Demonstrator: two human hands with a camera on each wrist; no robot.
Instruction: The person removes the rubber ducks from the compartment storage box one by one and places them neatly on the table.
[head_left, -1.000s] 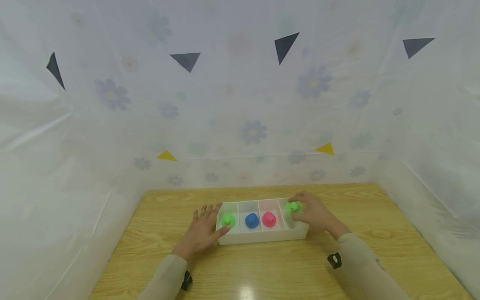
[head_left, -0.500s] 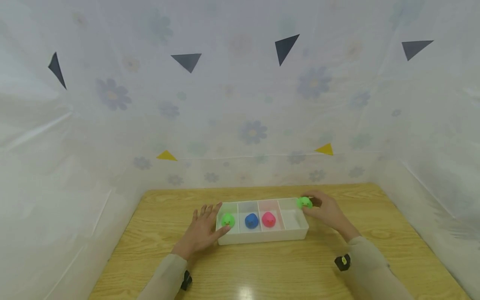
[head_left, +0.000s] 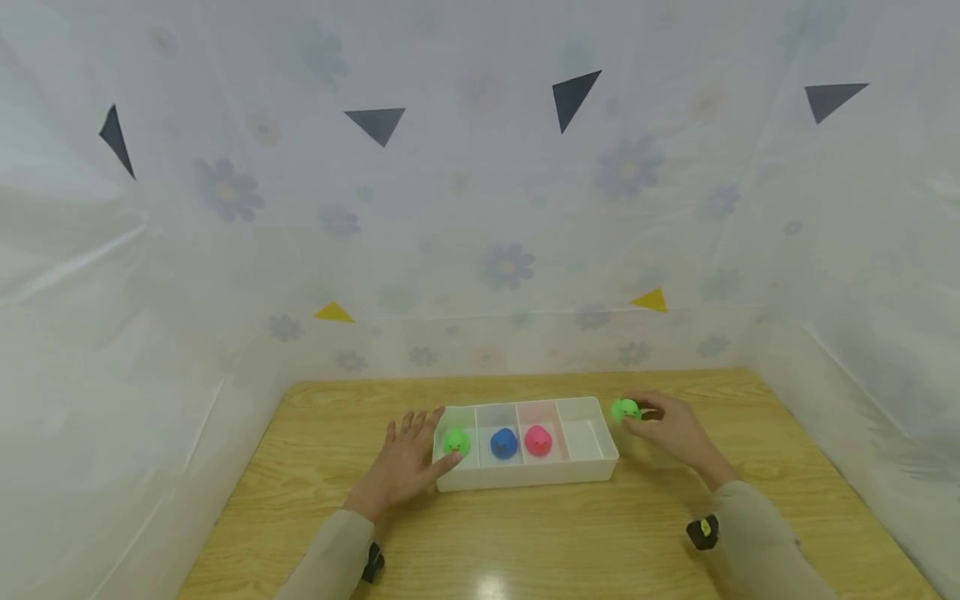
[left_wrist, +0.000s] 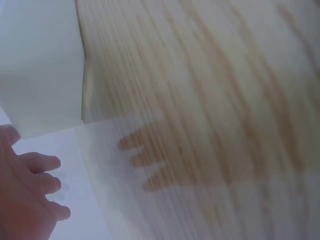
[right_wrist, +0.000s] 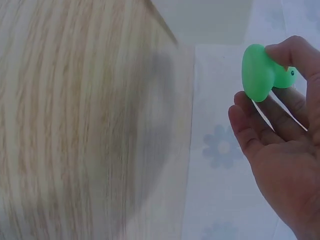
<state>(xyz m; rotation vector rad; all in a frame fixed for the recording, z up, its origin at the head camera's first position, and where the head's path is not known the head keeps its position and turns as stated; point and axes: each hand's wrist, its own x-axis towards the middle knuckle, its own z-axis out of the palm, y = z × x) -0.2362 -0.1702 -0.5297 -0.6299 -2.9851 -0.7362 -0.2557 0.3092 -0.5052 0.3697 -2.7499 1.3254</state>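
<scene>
Between thumb and fingers my right hand pinches a green rubber duck, held just right of a white divided tray. The right wrist view shows the same green duck off the table, thumb on one side and fingertips on the other. At the tray's left end rests my left hand, fingers spread, its thumb over the front rim. Inside the tray, from the left, sit another green duck, a blue duck and a pink duck. The rightmost compartment holds nothing.
A wood-grain table lies under the tray. White flower-patterned sheeting with dark and yellow triangles hangs behind it and along both sides. Dark devices, such as one black wrist camera, sit by the sleeves.
My right hand has lifted the green duck out of the rightmost compartment and carried it right, past the tray's end. The left hand and the tray stay in place.
</scene>
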